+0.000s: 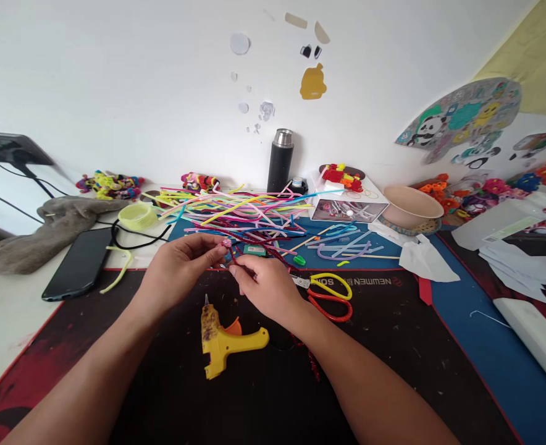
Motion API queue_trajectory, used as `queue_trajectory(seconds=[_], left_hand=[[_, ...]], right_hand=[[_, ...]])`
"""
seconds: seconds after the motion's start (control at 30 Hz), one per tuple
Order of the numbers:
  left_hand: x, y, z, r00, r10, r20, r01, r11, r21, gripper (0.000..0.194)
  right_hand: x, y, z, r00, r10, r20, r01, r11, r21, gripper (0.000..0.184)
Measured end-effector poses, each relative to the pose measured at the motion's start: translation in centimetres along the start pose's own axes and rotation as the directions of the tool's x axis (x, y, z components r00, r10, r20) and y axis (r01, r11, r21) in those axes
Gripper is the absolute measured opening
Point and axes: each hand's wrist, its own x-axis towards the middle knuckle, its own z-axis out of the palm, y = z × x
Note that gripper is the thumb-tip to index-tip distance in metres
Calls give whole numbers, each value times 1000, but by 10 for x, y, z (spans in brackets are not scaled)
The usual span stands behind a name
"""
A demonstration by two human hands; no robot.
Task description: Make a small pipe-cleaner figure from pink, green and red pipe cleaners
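Note:
My left hand is closed in a pinch on a small pink fuzzy piece, which looks like bent pipe cleaner. Just to its right, my right hand has thumb and forefinger pressed together near the same piece; what lies between them is too small to make out. A dark red tinsel strand comes out below my right wrist. Under both hands a yellow glue gun with an orange trigger lies on the black mat. Scissors with yellow and red handles rest beside my right hand, their blades partly hidden.
Behind my hands spreads a heap of coloured pipe cleaners. A black thermos stands by the wall. At left lie a phone and a yellow-green coil. To the right are a beige bowl, crumpled tissue and a white bar-shaped object.

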Motion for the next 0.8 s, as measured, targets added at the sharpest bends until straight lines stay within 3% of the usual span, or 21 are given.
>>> queue_trajectory(seconds=[0.2,0.4,0.57,0.8], left_hand=[[-1,-3,0,988,132,-83,-101,948,301,36],[2,-12,-3,943,326,63,-312,809,498,29],[2,-18,-5,910,348,227,-416,771,482,28],[-6,-6,2,883,281,376,-414,843,342,25]], right_hand=[[0,-1,0,999,-34,-15,32,992,-120,24],[-2,-5,-7,997,-70,16,72,959,-273,29],[-3,-5,-17,994,-107,18,106,929,-355,28],[0,3,-24,977,-210,-40,180,909,-377,29]])
